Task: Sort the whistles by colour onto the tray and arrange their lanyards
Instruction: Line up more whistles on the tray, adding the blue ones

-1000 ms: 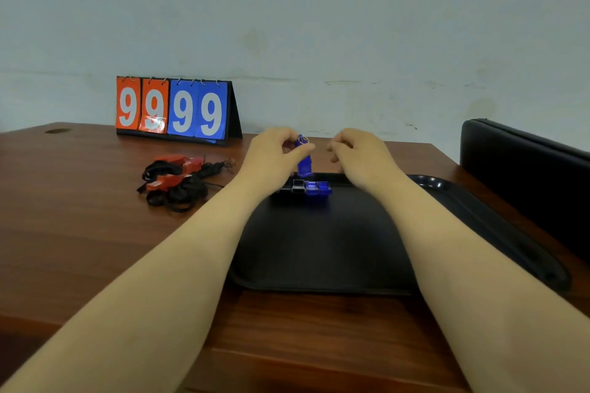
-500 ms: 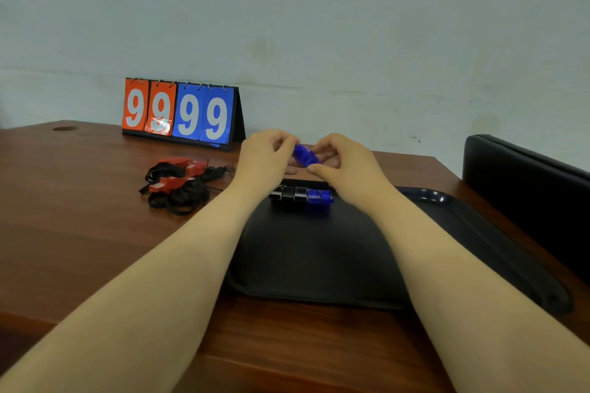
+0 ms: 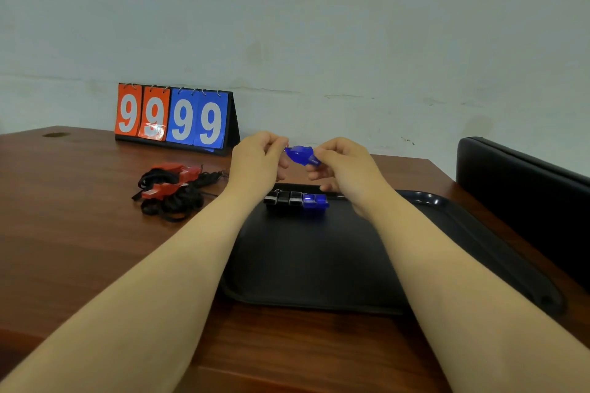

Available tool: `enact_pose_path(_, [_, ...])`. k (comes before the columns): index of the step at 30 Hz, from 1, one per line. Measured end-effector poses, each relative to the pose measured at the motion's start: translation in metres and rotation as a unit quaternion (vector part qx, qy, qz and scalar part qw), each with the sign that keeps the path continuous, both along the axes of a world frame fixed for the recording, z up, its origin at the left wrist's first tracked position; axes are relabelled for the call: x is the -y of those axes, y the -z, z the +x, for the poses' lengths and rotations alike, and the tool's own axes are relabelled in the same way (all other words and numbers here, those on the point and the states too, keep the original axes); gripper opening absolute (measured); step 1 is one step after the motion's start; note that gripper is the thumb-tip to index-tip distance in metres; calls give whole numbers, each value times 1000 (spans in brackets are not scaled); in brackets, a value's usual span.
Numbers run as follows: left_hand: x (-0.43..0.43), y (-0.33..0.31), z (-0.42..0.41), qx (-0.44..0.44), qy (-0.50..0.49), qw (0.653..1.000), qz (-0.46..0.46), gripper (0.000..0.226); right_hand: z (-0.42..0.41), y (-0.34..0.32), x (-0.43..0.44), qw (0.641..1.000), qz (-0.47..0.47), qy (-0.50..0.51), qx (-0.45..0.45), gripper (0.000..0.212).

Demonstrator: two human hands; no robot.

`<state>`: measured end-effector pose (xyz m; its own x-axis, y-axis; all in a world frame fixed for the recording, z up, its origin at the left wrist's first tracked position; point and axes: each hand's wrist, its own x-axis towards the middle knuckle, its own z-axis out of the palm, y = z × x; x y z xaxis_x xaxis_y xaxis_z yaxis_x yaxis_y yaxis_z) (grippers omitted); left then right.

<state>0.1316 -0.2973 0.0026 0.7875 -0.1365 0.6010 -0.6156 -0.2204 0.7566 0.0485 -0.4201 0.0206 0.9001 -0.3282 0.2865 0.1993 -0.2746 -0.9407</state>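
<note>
Both hands [image 3: 260,161] [image 3: 343,166] raised above tray [image 3: 479,233], pinching blue whistle [image 3: 301,155].

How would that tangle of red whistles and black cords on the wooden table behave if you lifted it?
The black cords lie in loose loops, so they would probably droop and trail. The two red plastic whistles sit knotted among them, so both may well come up together. It all looks small and thin, so likely light.

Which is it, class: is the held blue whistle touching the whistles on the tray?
Apart. The head view shows the blue whistle raised, table visible between it and the tray's row.
</note>
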Motion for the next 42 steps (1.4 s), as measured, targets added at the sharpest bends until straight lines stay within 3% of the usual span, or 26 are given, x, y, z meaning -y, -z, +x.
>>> enact_pose_path(7, [1, 2, 3, -18, -28, 997, 68, 24, 6, 1, 3, 996, 14, 91, 4, 10])
enact_pose_path(12, [-4, 2, 4, -26, -135, 979, 152, 24, 4, 1, 16, 977, -27, 211, -16, 18])
enact_pose_path(16, [-6, 1, 2, -51, -191, 959, 205, 24, 1, -2, 18, 963, -56, 180, -194, 13])
enact_pose_path(20, [-7, 2, 4, -87, -192, 947, 240, 15, 2, -6, 18, 906, -123, 132, -383, 23])
enact_pose_path(22, [-7, 2, 3, -99, -185, 946, 247, 14, 1, -8, 16, 879, -157, 118, -434, 24])
enact_pose_path(28, [-6, 0, 1, -125, -176, 935, 280, 14, -1, -6, 14, 879, -219, 91, -414, 21])
enact_pose_path(32, [-7, -2, -2, -137, -178, 930, 291, 19, 2, 0, 19, 903, -236, 100, -344, 23])
enact_pose_path(36, [-7, -4, -5, -161, -165, 925, 302, 19, 0, -6, 13, 871, -268, 91, -401, 24])
enact_pose_path(42, [-6, -4, -5, -173, -160, 923, 304, 21, 1, -6, 13, 869, -279, 87, -399, 28])
